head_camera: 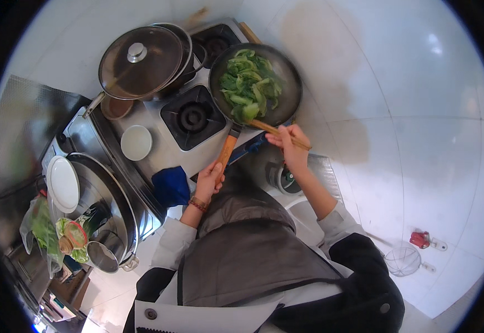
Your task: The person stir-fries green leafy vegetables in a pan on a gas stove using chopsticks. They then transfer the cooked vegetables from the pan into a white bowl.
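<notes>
A dark frying pan [290, 100] with green leafy vegetables [248, 85] inside sits at the upper right of the stove. My left hand [210, 181] is closed around the pan's orange-brown wooden handle [228, 150]. In my right hand [290, 145] is a pair of wooden chopsticks [264, 127], held at the pan's near rim, with their tips at the lower edge of the vegetables. Left of the pan is a bare gas burner [192, 117]. A small pale bowl [136, 142] rests on the steel stovetop, left of that burner.
A large pot with a glass lid [142, 75] stands at the upper left, over a brown bowl [117, 108]. Lower left, a wide metal pan [121, 208] bears a white plate [63, 184], a bottle and a metal cup [104, 252]. A tiled wall borders the right; a wire strainer [402, 259] hangs there.
</notes>
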